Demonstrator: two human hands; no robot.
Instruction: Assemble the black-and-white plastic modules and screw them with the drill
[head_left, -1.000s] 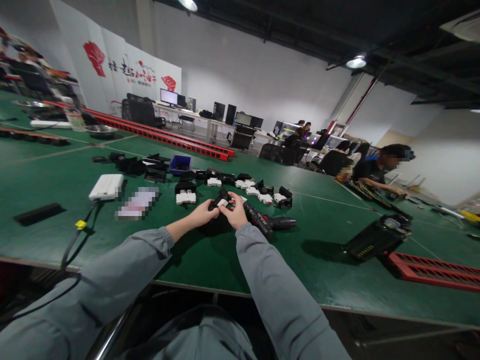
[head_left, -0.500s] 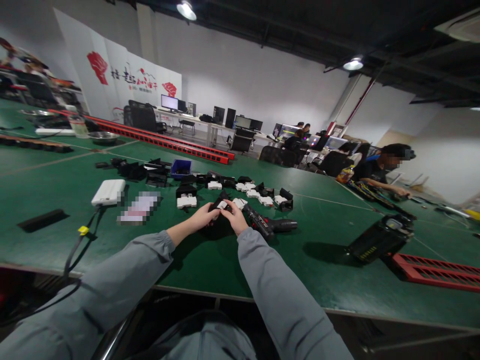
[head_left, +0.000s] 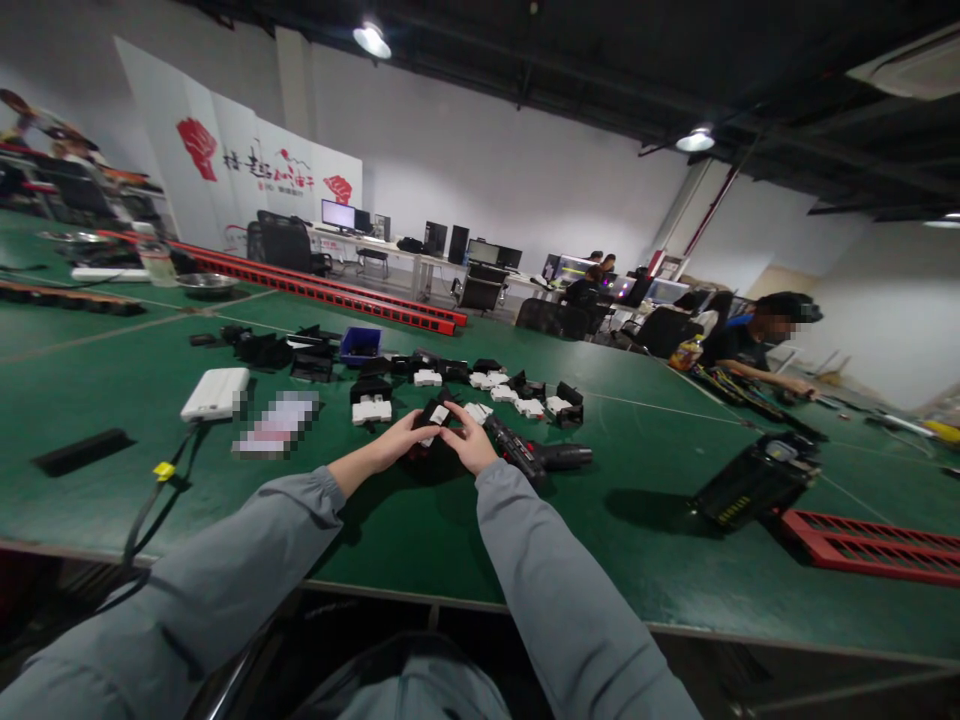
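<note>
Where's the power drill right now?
Head view: the power drill lies on the green table, just right of the right hand.

A green table (head_left: 660,570) bears a cordless driver (head_left: 525,452) amid black-and-white parts (head_left: 371,404), a blue bin (head_left: 361,346), a white power bank (head_left: 215,394) toward the left edge and a red slotted rail (head_left: 874,547) near the right corner.

Red "加油干" on the white banner (head_left: 244,200)
</note>
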